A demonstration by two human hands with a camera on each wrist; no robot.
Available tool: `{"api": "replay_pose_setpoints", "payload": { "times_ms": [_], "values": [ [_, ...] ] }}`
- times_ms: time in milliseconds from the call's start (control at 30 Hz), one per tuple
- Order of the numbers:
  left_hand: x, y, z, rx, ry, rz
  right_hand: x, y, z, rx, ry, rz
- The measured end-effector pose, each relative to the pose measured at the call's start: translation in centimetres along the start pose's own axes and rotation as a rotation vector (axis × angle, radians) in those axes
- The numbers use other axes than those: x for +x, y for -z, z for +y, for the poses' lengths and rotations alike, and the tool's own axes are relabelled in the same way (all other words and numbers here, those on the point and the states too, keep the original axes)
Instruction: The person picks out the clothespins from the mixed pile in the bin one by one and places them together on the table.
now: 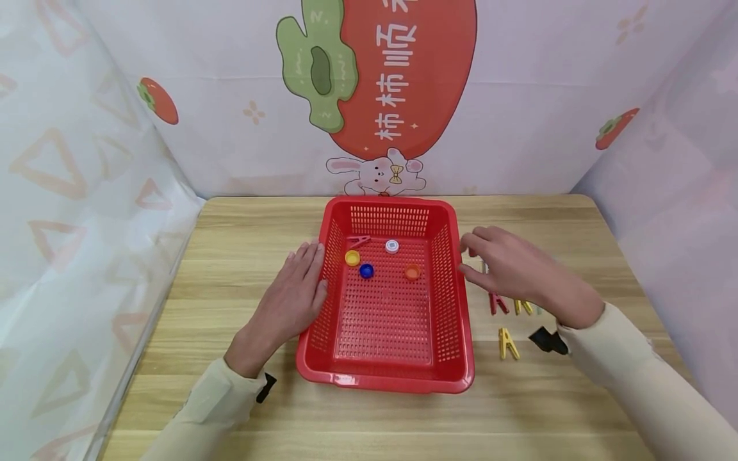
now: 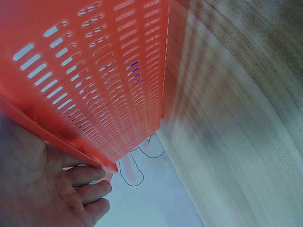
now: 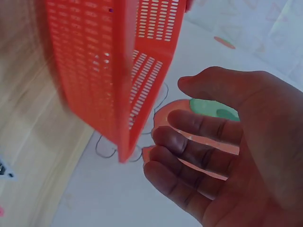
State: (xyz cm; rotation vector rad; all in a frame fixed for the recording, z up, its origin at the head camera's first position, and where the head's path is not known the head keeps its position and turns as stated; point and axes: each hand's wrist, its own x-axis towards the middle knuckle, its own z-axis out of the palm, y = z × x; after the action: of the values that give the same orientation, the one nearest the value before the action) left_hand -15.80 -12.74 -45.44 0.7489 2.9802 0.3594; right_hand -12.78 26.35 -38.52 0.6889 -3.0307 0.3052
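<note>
A red plastic basket point(image 1: 385, 383) with slotted walls stands on the wooden table. Along its left rim lies my left hand point(image 1: 293, 289), fingers extended and thumb by the edge; the left wrist view shows its fingers right at the rim. My right hand point(image 1: 507, 266) hovers beside the right rim, fingers loosely bent and nothing between them, with a gap to the basket in the right wrist view. Inside the basket are a yellow cap point(image 1: 352, 258), a blue cap point(image 1: 366, 271), an orange cap point(image 1: 412, 272), a white round cap point(image 1: 392, 246) and a red clothespin point(image 1: 360, 241).
On the table to the right of the basket lie a yellow clothespin point(image 1: 508, 344), a red clothespin point(image 1: 498, 303) and another yellow clothespin point(image 1: 523, 307), the latter two just below my right hand. Patterned cloth point(image 1: 248, 141) hangs behind the table and at both sides.
</note>
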Motion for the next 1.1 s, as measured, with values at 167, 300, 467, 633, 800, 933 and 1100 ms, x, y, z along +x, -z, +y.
{"api": "replay_pose_setpoints", "payload": {
  "times_ms": [167, 300, 467, 633, 800, 933, 1100],
  "values": [
    [0.0, 0.0, 0.0, 0.004, -0.003, 0.005, 2.7, 0.4, -1.3, -0.007, 0.020, -0.027],
    [-0.1, 0.0, 0.1, 0.005, -0.005, 0.007, 4.5, 0.7, -1.9, -0.009, 0.072, -0.032],
    [-0.1, -0.1, 0.1, 0.006, -0.009, 0.011, 6.9, 1.0, -2.8, -0.014, 0.146, -0.029],
    [-0.1, 0.0, 0.1, 0.011, -0.004, 0.008, 9.2, 0.8, -3.8, -0.046, 0.198, -0.058],
    [-0.1, 0.0, 0.0, 0.009, 0.003, 0.005, 11.2, 0.3, -4.9, -0.055, 0.184, -0.110],
    [-0.1, 0.0, 0.0, 0.005, 0.006, 0.003, 12.7, -0.2, -5.7, -0.065, 0.169, -0.154],
    [0.0, -0.1, 0.0, 0.006, 0.004, 0.007, 14.4, -0.7, -6.4, -0.084, 0.169, -0.194]
  ]
}}
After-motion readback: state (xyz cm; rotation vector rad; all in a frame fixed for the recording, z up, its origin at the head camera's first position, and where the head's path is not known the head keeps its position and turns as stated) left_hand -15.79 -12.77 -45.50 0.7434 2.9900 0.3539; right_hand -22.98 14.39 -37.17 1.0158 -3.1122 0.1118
